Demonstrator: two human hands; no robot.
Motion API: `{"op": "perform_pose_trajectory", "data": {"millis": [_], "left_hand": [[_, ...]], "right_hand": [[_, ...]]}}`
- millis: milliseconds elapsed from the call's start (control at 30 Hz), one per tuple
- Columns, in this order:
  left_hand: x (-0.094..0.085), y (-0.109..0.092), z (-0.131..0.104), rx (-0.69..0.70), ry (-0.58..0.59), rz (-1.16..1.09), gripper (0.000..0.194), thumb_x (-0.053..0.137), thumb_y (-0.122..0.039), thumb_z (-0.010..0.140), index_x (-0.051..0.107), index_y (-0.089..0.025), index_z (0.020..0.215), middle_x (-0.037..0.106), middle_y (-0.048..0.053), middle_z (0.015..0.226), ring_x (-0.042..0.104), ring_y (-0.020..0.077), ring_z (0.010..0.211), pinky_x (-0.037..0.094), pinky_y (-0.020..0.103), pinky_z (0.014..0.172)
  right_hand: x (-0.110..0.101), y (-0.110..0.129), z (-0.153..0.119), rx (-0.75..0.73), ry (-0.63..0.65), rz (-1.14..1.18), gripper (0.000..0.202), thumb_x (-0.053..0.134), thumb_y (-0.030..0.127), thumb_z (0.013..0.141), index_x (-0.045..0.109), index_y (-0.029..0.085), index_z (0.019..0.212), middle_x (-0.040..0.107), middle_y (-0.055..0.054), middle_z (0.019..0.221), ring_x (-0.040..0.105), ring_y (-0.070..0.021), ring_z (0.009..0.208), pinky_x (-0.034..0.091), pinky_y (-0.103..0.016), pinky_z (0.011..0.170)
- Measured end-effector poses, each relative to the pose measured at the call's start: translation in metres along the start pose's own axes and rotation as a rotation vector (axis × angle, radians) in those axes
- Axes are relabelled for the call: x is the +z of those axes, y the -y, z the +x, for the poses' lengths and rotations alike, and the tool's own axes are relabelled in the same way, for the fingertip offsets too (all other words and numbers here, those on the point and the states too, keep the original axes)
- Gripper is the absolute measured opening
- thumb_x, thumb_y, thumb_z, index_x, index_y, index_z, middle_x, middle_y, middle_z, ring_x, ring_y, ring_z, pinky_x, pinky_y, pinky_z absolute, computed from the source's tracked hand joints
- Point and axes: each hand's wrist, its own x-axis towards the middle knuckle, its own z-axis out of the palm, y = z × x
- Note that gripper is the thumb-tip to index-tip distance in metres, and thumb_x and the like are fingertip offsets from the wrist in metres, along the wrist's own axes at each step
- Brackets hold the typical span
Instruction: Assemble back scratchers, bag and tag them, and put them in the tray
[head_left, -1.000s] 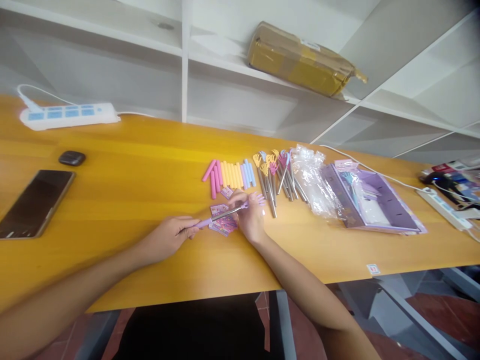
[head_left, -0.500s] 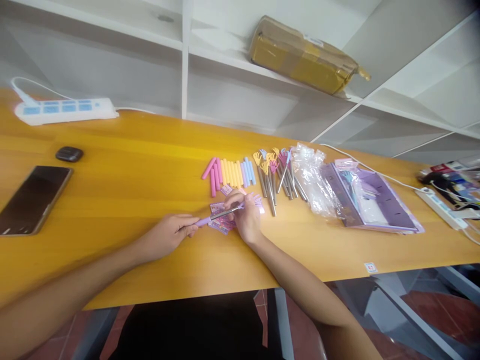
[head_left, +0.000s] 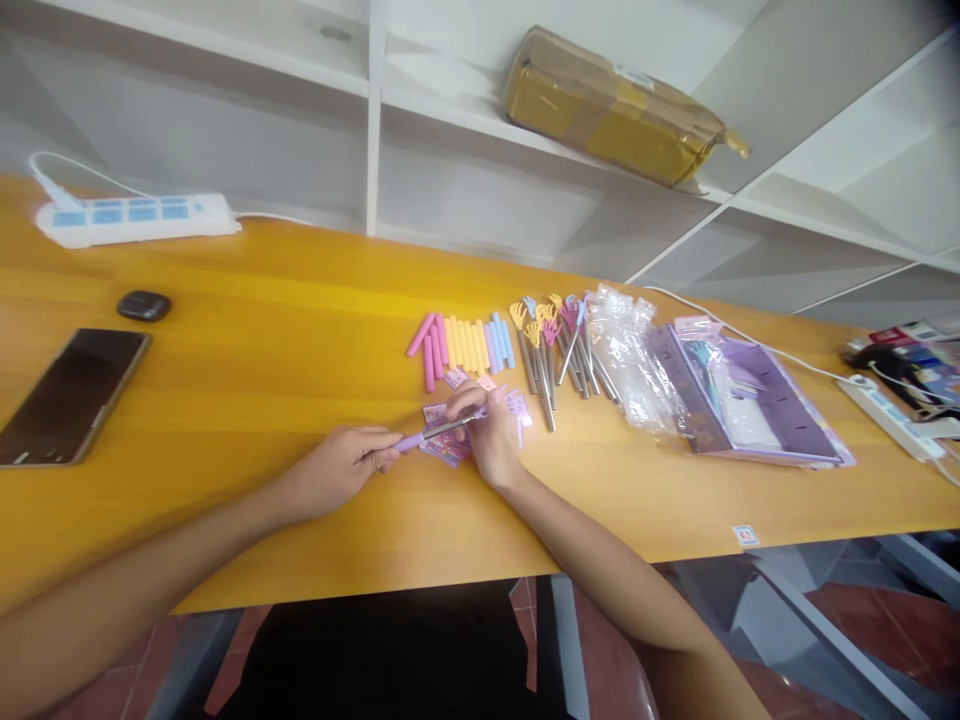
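1. Your left hand (head_left: 346, 468) holds the purple handle of the stick (head_left: 444, 428); its grip is narrow, with thumb and fingers closed on it.
2. Your right hand (head_left: 495, 438) holds the other end of this stick, and the grip is closed around its metal part; the fingers hide some of this end.
3. The stick is slanted above the near middle of the table (head_left: 315, 545), over the printed cards (head_left: 439, 452).
4. On the far side of your hands, there are the coloured tubes (head_left: 465, 345): pink at left, then yellow, then purple and blue.
5. To the right of the tubes, you have the metal rods with hand-shaped heads (head_left: 550, 345), and just beside them the clear plastic bags (head_left: 630, 355).
6. Farther right is the open purple box (head_left: 799, 415); the phone (head_left: 71, 395) lies at left.
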Motion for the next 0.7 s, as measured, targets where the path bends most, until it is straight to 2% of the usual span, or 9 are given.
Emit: {"op": "perform_pose_trajectory", "data": {"millis": [433, 700], "left_hand": [[0.001, 0.0043, 0.0009, 0.03, 0.009, -0.002, 0.029, 0.044, -0.035, 0.11, 0.061, -0.021, 0.09, 0.06, -0.001, 0.082, 0.056, 0.0169, 0.076, 0.039, 0.029, 0.071], [0.0012, 0.0057, 0.0009, 0.048, 0.011, -0.006, 0.029, 0.043, -0.033, 0.11, 0.063, -0.021, 0.093, 0.062, 0.0, 0.084, 0.058, 0.0176, 0.077, 0.041, 0.029, 0.073]], "right_hand": [[0.0036, -0.0004, -0.002, -0.018, 0.016, 0.064, 0.063, 0.032, 0.059, 0.113, 0.074, 0.021, 0.086, 0.058, -0.004, 0.085, 0.053, -0.0135, 0.056, 0.044, -0.036, 0.057], [0.0058, -0.0012, -0.0029, -0.006, 0.038, 0.057, 0.061, 0.035, 0.064, 0.111, 0.072, 0.021, 0.087, 0.059, -0.003, 0.084, 0.053, -0.013, 0.055, 0.045, -0.034, 0.053]]}}
